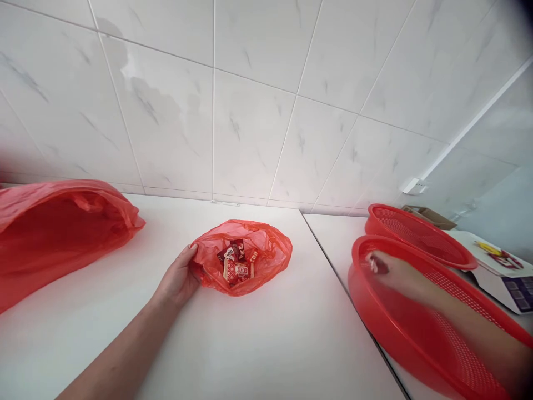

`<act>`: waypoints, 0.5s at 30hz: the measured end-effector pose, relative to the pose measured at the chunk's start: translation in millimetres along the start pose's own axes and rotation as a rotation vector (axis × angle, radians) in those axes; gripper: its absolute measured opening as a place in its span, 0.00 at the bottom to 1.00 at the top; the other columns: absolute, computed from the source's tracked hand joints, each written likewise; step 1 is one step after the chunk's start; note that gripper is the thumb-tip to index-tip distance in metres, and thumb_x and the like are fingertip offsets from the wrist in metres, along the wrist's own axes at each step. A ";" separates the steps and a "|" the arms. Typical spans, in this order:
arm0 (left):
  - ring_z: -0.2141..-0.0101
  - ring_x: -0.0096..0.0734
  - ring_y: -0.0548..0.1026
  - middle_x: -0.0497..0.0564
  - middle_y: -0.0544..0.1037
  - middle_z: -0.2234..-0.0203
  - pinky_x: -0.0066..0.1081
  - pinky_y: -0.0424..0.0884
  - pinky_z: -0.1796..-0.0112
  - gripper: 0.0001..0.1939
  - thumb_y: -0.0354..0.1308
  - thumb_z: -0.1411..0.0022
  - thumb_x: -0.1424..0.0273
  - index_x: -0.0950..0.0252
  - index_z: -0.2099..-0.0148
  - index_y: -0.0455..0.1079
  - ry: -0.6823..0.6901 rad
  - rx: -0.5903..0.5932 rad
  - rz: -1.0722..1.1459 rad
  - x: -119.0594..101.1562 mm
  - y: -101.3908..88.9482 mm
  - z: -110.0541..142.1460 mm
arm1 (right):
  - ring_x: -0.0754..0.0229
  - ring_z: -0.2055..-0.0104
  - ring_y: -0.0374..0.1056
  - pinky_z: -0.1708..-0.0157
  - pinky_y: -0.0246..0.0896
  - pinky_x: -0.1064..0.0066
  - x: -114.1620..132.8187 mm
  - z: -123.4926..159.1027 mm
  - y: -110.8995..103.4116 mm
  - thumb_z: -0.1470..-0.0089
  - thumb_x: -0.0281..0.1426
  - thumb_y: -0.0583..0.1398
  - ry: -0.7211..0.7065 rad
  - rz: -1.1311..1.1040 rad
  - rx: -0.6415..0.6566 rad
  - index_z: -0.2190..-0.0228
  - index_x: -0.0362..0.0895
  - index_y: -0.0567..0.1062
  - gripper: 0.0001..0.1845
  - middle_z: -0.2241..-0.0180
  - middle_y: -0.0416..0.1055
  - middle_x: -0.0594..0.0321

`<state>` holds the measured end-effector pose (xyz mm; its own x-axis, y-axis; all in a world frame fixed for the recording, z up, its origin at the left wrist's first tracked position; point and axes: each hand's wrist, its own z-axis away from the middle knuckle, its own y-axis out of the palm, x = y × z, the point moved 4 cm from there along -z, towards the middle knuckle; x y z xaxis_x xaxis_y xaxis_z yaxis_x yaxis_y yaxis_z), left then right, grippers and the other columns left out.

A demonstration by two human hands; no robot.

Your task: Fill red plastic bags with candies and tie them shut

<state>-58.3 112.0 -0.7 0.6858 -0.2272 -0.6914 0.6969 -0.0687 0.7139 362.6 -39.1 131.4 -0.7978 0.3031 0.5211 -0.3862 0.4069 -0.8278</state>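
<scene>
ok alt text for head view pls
A left hand holds the edge of a small red plastic bag of wrapped packets on a white counter. A blurred right hand is over a red mesh basket, a second basket behind it and a larger red bag far left.

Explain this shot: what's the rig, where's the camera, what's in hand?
There's no machine here. This is one picture from a camera worn on a person's head, looking forward and down at their bare hands. The left hand touches the edge of a small red plastic bag with wrapped packets inside. The right hand, blurred, is over a red mesh basket; I can't tell if it holds anything. A second basket sits behind that one. A large red plastic bag lies on the white counter at left, below a tiled wall.
</scene>
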 end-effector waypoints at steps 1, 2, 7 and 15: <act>0.73 0.30 0.75 0.49 0.76 0.70 0.28 0.75 0.72 0.10 0.60 0.44 0.71 0.67 0.59 0.70 0.000 0.003 0.001 0.3 0.0 -0.2 | 0.61 0.66 0.68 0.67 0.65 0.69 2.3 -3.0 -4.0 0.46 0.35 0.60 0.026 0.029 0.043 0.63 0.46 0.72 0.09 0.65 0.71 0.62; 0.72 0.31 0.75 0.50 0.76 0.69 0.29 0.75 0.71 0.11 0.61 0.44 0.70 0.67 0.58 0.70 0.000 0.010 0.000 0.6 0.2 -0.4 | 0.60 0.67 0.68 0.68 0.64 0.68 8.9 -4.6 -8.6 0.49 0.34 0.62 0.043 0.047 0.059 0.64 0.47 0.72 0.09 0.68 0.71 0.64; 0.70 0.32 0.76 0.51 0.77 0.67 0.30 0.75 0.69 0.13 0.61 0.44 0.69 0.67 0.56 0.70 0.006 0.038 0.003 2.4 2.6 -0.1 | 0.59 0.68 0.67 0.69 0.60 0.69 96.5 12.1 -4.9 0.52 0.34 0.60 -0.169 -0.082 -0.005 0.58 0.52 0.69 0.17 0.68 0.71 0.66; 0.69 0.32 0.76 0.51 0.77 0.67 0.29 0.73 0.69 0.14 0.61 0.44 0.65 0.66 0.56 0.69 0.019 0.096 0.021 0.4 5.4 3.8 | 0.62 0.63 0.67 0.67 0.60 0.72 201.7 29.4 94.9 0.53 0.29 0.57 -0.548 -0.132 0.378 0.51 0.53 0.65 0.25 0.56 0.68 0.63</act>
<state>-55.0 107.9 3.3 0.7043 -0.2111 -0.6778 0.6600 -0.1568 0.7347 151.4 35.4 151.8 -0.8137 -0.2495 0.5250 -0.5525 0.0510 -0.8320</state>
